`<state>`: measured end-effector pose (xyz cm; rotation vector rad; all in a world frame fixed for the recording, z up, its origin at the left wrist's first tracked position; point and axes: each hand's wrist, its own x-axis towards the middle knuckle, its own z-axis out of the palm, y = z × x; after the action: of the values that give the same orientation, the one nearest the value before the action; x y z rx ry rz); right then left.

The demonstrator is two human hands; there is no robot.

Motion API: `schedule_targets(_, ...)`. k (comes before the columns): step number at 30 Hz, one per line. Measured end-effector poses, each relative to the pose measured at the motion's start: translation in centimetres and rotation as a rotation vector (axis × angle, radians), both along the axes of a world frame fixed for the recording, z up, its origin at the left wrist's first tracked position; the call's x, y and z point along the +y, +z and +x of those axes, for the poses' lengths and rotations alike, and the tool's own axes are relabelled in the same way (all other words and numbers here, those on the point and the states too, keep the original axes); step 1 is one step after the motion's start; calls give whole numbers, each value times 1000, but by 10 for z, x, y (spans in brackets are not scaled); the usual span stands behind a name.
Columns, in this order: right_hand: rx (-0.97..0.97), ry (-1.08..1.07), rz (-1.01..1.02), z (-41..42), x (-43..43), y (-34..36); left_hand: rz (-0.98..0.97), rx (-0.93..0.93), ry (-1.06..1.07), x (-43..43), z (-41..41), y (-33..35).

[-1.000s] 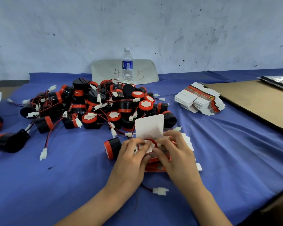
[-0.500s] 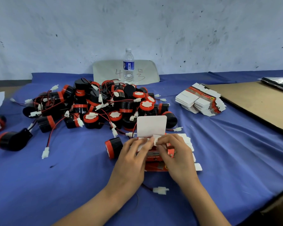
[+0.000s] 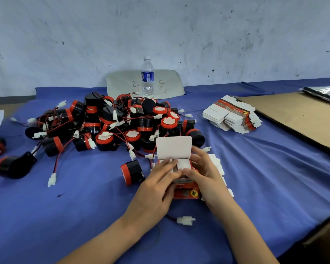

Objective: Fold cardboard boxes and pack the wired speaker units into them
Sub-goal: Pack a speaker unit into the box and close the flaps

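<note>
Head view, red box (image 3: 185,191), white lid (image 3: 174,147) upright, left fingers (image 3: 168,165) pressing, right fingers (image 3: 200,159) gripping

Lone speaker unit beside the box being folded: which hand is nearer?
Left. The left hand sits just right of the speaker unit; the right hand is farther, across the box.
</note>
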<state>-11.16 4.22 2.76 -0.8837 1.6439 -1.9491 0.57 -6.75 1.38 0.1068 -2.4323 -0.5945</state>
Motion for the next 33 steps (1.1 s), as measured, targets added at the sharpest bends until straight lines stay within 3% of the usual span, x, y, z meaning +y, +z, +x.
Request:
schedule_targets(4, 22, 15, 46, -3, -1, -1, 1, -1, 1, 1, -1, -2)
schedule_targets(8, 195, -104, 93, 3, -8, -3, -1, 2, 10, 4, -1, -6)
schedule_targets(14, 186, -132, 87, 0, -10, 1, -111, 3, 21, 4, -2, -6)
schedule_targets(21, 228, 15, -81, 6, 0, 11, -106, -21, -31, -1, -3, 1)
schedule_targets(26, 427, -212, -23, 5, -1, 10, -77, 13, -92, -2, -6, 3)
schedule_targets(29, 584, -251, 20, 1, -1, 13, -79, 20, -104, -2, -8, 1)
schedule_targets(33, 652, -265, 44, -3, -1, 14, -42, 32, -101, -1, -9, -1)
